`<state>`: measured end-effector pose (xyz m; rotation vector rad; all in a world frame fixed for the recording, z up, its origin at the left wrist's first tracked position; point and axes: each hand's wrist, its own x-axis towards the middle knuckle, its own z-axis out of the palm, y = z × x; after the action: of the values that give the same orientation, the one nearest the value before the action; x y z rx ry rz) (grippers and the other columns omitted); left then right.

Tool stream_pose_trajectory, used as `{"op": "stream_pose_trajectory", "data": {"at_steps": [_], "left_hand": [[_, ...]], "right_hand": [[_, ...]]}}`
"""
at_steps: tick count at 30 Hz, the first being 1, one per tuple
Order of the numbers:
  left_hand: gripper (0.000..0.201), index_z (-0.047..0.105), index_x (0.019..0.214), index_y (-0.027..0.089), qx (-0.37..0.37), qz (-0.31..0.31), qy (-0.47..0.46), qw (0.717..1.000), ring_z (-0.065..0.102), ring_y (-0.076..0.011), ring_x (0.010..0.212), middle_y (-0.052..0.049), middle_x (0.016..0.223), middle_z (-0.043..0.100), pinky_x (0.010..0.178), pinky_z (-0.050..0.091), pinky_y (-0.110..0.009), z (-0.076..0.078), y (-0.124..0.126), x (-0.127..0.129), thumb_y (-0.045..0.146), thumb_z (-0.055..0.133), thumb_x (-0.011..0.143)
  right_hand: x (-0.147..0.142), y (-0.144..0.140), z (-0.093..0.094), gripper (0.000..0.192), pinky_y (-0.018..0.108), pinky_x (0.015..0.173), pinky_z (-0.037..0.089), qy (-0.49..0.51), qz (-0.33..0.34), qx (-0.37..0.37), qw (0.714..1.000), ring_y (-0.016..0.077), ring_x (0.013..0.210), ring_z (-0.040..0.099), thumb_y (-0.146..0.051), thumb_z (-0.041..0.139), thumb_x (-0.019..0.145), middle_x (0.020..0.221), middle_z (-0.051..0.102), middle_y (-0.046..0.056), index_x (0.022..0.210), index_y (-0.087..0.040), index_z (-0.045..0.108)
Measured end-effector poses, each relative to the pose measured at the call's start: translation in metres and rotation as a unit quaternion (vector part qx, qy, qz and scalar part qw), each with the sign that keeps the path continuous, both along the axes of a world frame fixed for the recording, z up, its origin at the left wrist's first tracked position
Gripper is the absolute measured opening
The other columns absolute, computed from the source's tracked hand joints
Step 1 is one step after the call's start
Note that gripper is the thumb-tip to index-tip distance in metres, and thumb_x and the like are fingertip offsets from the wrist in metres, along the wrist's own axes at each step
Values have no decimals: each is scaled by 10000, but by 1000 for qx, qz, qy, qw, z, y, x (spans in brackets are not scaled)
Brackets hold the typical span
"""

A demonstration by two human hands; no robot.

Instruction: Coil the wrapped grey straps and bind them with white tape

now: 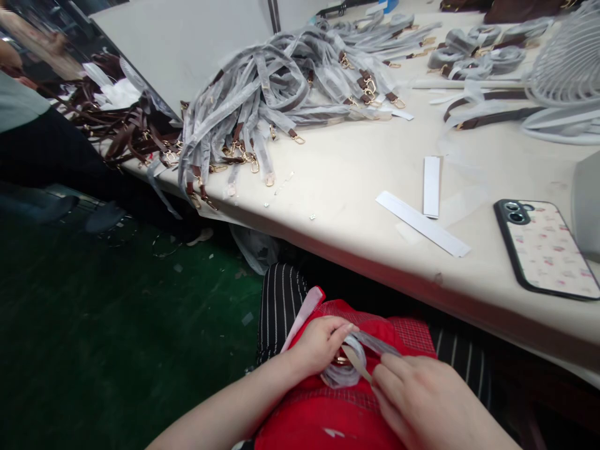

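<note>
Over the red apron on my lap lies a coiled strap [341,377] in clear plastic wrap, with a bit of gold metal at its middle. My left hand [321,342] grips the coil's upper left side, fingers and thumb closed on it. Across from it, my right hand [412,390] has its fingers closed on the strap's loose lengths, which run right from the coil. A pale narrow strip shows between the coil and the right fingers. Part of the coil is hidden behind my left hand.
On the table [337,181] lies a large heap of plastic-wrapped straps [281,81] with gold clasps. Bare brown straps [135,134] lie left of a white panel [187,50]. White paper strips [422,224], a phone [550,247] and a fan [569,59] are rightward. Someone stands at left.
</note>
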<state>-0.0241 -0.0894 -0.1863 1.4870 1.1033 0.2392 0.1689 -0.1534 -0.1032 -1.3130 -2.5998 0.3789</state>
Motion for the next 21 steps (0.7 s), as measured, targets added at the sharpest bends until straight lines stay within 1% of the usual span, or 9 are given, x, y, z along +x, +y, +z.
{"op": "stream_pose_trajectory", "data": {"at_steps": [4,6,9,14,18,21], "left_hand": [[389,750,1090,198,13,7,-12,1000,690,-194,906,-63,985,762,835,507,-264,1,1,-1,425,461,964],[373,754,1077,205,22,7,-16,1000,686,-199,965,-62,1028,760,879,498,-270,1,1,-2,413,465,965],[369,756,1064,206,29,7,-9,1000,688,-200,960,-56,1010,764,890,499,-276,1,0,-2,403,460,967],[376,757,1029,165,32,5,-13,999,691,-194,953,-71,1003,763,877,498,-262,1,0,1,374,449,970],[346,757,1009,173,46,-8,-14,999,688,-186,926,-60,973,763,856,498,-262,4,0,1,351,463,966],[306,758,988,189,50,-9,-15,999,677,-186,932,-51,980,760,860,492,-266,4,-1,-2,313,480,955]], "right_hand": [[-12,0,-2,161,329,480,340,-6,-9,4,1000,177,466,595,-91,503,772,635,658,-4,745,-240,558],[-14,-1,-4,163,329,479,340,-3,-8,-2,1000,178,461,598,-89,508,771,626,654,-5,732,-237,562],[-13,-1,-6,156,328,465,338,-7,-11,-14,1000,182,470,617,-91,538,762,619,651,-6,714,-236,571],[-12,1,-9,180,331,460,353,-21,-45,-30,998,190,479,628,-58,594,713,639,663,-15,743,-235,607],[-30,8,-25,206,320,495,386,-51,-66,-43,996,207,543,655,-25,623,713,709,700,9,807,-206,651],[-44,17,-41,204,322,502,388,-83,-57,-55,993,222,598,672,-11,618,762,782,718,43,884,-164,674]]}}
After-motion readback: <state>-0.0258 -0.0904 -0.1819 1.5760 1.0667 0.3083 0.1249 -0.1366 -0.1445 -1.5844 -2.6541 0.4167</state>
